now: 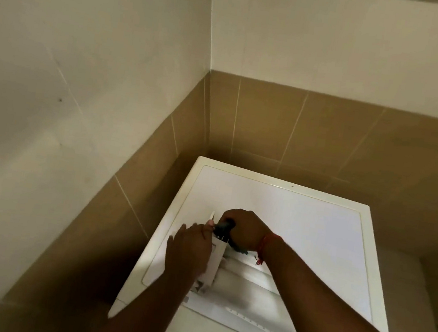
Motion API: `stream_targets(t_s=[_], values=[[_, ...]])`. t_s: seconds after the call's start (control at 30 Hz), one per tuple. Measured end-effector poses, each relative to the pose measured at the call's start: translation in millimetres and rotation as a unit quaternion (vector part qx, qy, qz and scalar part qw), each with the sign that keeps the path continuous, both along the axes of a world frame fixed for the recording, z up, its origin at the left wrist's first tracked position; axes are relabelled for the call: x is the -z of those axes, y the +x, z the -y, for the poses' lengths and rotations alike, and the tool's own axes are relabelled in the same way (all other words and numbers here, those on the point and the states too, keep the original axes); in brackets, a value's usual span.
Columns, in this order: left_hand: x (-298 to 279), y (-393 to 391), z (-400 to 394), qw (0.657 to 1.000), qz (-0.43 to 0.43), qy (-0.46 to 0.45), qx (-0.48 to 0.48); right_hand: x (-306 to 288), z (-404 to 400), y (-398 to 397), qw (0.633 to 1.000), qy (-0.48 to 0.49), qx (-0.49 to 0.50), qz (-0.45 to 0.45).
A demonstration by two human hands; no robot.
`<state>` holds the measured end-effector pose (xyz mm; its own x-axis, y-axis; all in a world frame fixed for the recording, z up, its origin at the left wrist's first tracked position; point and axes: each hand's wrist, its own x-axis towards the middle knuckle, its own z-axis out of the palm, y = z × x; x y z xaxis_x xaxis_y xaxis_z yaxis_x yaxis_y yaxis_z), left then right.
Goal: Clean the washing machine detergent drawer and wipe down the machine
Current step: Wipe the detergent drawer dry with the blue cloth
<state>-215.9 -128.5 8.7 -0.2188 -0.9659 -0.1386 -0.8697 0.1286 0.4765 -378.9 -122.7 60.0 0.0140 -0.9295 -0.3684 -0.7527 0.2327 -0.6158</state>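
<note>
A white washing machine [301,227] stands in the corner, seen from above. The white detergent drawer [216,260] rests on its lid near the left front edge. My left hand [188,251] grips the drawer's left side and holds it steady. My right hand [245,232] is closed around a dark-handled brush [224,229] with teal bristles, pressed against the drawer's far end. A red thread circles my right wrist. Most of the brush head is hidden by my hand and the drawer.
Tan wall tiles [273,123] and cream walls close in behind and to the left of the machine. The machine's front panel edge [258,324] lies below my forearms. A narrow gap runs along the machine's left side.
</note>
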Motion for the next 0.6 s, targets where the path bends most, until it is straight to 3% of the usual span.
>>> stream_targets(t_s=[0.23,0.33,0.4,0.5,0.6], values=[[-9,2,-7,0.994,-0.092,0.041,-0.046,-14,-46,-4,0.989,-0.11,0.034,0.089],[-16,-1,-5,0.997,-0.055,0.04,-0.038,-5,-78,-21,0.967,-0.179,0.159,0.083],[-19,-2,-5,0.996,-0.044,0.056,-0.044,10,-104,-29,0.968,-0.187,0.165,0.026],[-23,0,-8,0.996,-0.045,0.065,-0.046,36,-135,-41,0.984,-0.147,0.08,-0.053],[-27,-2,-12,0.996,-0.05,0.061,-0.031,35,-145,-68,0.987,-0.097,0.096,-0.088]])
